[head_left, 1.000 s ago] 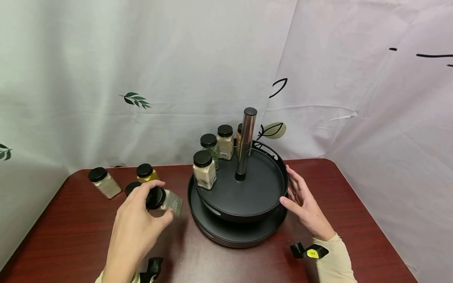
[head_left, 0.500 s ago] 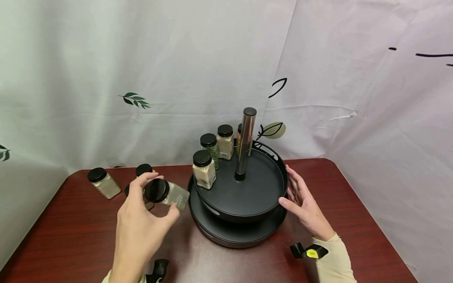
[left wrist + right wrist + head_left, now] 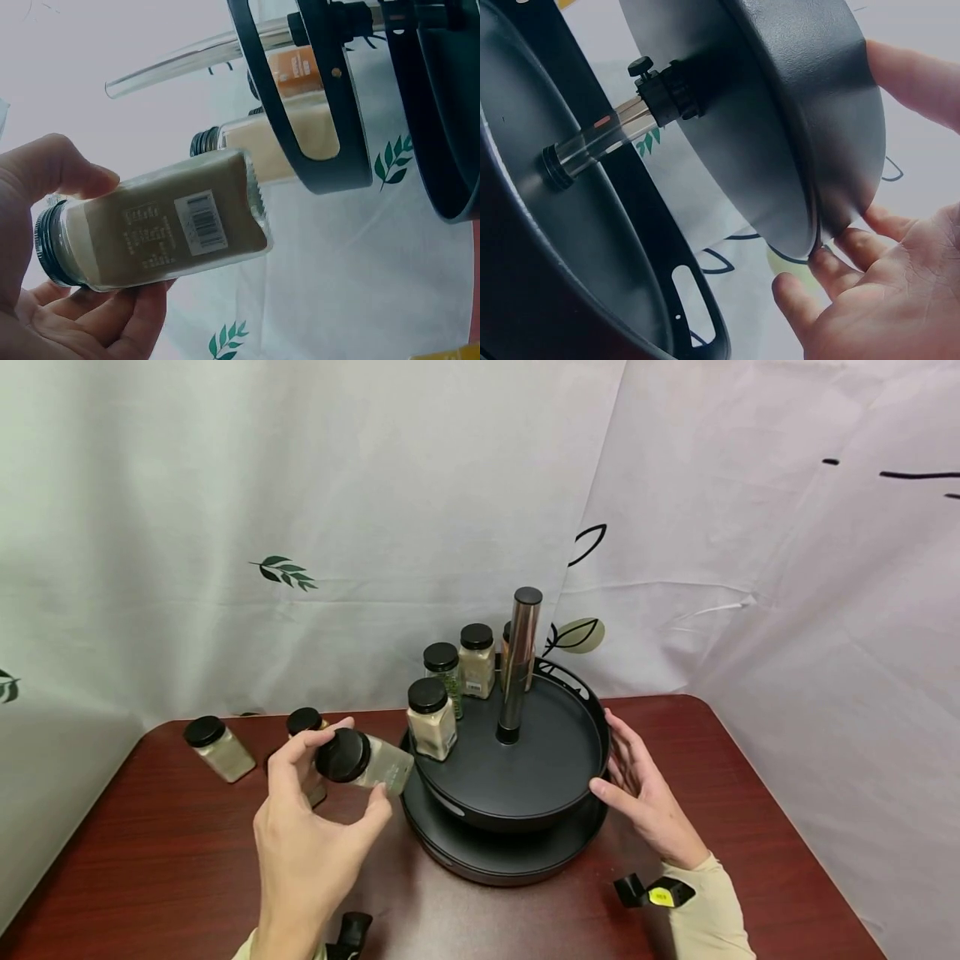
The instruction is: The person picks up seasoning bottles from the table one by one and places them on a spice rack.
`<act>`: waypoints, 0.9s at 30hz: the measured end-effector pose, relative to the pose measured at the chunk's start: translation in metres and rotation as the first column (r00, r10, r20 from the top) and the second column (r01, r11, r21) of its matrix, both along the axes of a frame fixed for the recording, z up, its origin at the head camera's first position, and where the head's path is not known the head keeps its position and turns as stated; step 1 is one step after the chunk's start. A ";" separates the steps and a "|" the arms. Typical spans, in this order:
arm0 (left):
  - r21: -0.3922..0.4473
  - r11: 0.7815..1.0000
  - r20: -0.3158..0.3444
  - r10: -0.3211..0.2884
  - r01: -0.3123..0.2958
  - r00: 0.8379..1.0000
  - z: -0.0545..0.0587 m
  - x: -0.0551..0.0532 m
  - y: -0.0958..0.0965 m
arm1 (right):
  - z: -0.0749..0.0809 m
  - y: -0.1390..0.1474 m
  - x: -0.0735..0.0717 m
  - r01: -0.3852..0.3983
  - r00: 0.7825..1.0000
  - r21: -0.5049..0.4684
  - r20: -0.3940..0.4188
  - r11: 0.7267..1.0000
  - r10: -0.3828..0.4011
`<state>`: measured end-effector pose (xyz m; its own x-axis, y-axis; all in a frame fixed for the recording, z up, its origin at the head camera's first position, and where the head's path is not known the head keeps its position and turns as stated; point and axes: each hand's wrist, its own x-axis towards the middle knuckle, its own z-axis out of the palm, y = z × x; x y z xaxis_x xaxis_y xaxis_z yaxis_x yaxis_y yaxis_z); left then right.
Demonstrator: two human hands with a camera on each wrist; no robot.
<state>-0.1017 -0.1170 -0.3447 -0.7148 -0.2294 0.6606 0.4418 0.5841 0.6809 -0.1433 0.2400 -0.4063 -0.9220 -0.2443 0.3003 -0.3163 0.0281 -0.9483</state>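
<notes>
Left of centre, one jar (image 3: 390, 768) tilts above the tabletop (image 3: 150, 860), pinched in the fingers of the left hand (image 3: 309, 847), seemingly leaving its base free. Right of centre, the right hand (image 3: 656, 802), fingers loosely spread, touches the upper tray (image 3: 540, 785) of two, apparently steadying it; four jars (image 3: 432, 732) stand aboard, three more at left.

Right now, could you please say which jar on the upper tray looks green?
The jar between the two cream jars; it looks green, the fourth jar orange.
</notes>
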 end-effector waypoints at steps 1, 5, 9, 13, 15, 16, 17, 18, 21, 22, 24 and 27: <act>0.006 1.000 -0.019 -0.008 0.008 1.000 0.000 0.000 0.000 | 0.000 0.000 0.000 0.001 1.000 0.001 -0.001 1.000 -0.001; 0.017 0.999 -0.108 -0.038 0.040 0.993 -0.001 -0.002 0.003 | 0.001 -0.001 0.000 0.004 1.000 0.003 -0.001 1.000 -0.004; 0.017 0.998 -0.192 -0.062 0.067 0.979 -0.004 -0.005 0.007 | 0.001 -0.001 0.000 0.006 1.000 0.001 0.000 1.000 -0.006; 0.020 0.994 -0.238 -0.097 0.105 0.966 -0.005 -0.007 0.012 | 0.001 -0.001 0.001 0.002 1.000 -0.016 0.001 1.000 -0.002; 0.021 0.993 -0.254 -0.109 0.118 0.961 -0.005 -0.007 0.015 | 0.000 -0.001 0.001 -0.001 1.000 -0.024 0.000 1.000 0.001; 0.024 0.991 -0.263 -0.119 0.129 0.957 -0.005 -0.008 0.017 | 0.000 -0.002 0.001 -0.003 1.000 -0.029 -0.001 1.000 0.003; 0.029 0.989 -0.275 -0.129 0.142 0.953 -0.005 -0.008 0.018 | 0.000 -0.002 0.001 -0.004 1.000 -0.031 -0.003 1.000 0.004; 0.034 0.988 -0.286 -0.136 0.152 0.949 -0.005 -0.008 0.020 | 0.000 -0.002 0.001 -0.005 1.000 -0.032 -0.004 0.999 0.005; 0.036 0.984 -0.323 -0.156 0.177 0.933 -0.004 -0.008 0.025 | 0.000 -0.002 0.001 -0.007 1.000 -0.030 -0.003 1.000 0.007; 0.026 0.984 -0.334 -0.157 0.175 0.929 -0.005 -0.008 0.026 | 0.000 -0.002 0.001 -0.006 1.000 -0.029 -0.001 1.000 0.005; 0.006 0.986 -0.355 -0.152 0.165 0.922 -0.005 -0.009 0.029 | 0.000 -0.002 0.001 -0.003 1.000 -0.026 0.005 1.000 0.003; -0.029 0.989 -0.365 -0.148 0.148 0.919 -0.007 -0.010 0.032 | 0.000 -0.002 0.001 0.001 1.000 -0.020 0.011 1.000 0.000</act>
<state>-0.1118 -0.0848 -0.3514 -0.4497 -0.1385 0.8824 0.7410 0.4937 0.4552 -0.1423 0.2383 -0.4064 -0.9255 -0.2380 0.2945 -0.3054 0.0094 -0.9522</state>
